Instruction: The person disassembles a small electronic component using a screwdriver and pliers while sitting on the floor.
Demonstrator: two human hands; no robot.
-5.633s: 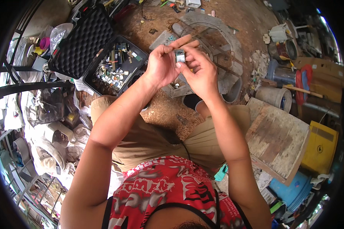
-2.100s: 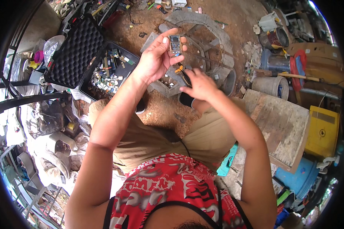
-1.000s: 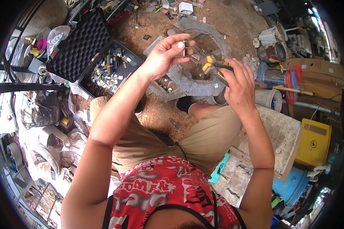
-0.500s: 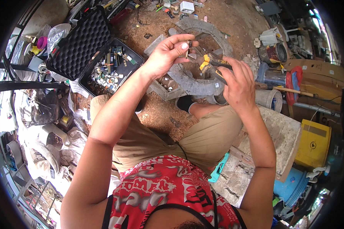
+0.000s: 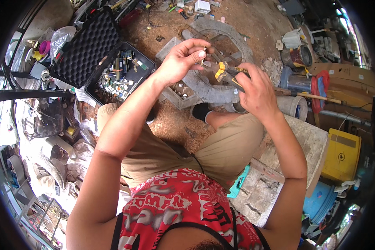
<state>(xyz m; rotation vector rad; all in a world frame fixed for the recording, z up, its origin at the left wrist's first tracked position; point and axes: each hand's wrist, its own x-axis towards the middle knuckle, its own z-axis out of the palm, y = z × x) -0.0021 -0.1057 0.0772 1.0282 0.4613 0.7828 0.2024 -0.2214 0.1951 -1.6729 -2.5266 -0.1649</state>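
— Both our hands have drifted closer since the earlier frame: our left hand (image 5: 180, 61) pinches a small metal piece (image 5: 203, 61) between thumb and forefinger, and our right hand (image 5: 257, 89), which had swung out to the side, has brought the yellow-handled pliers (image 5: 229, 76) back toward it.

— How is the right hand set?

— Curled tight around the pliers' handles, tips pointing at the small piece, just short of it. We judge the tool is about to meet the part.

— And the surroundings?

— We sit over bare reddish dirt ground (image 5: 175, 125). A ring of grey concrete blocks (image 5: 221, 31) lies directly beneath our hands. Left of that ring stands an open black case (image 5: 91, 54), its foam lid up, its tray full of small parts. Right of the ring we see a paint can (image 5: 298, 56), a yellow box (image 5: 341, 156) and a weathered board (image 5: 296, 141).
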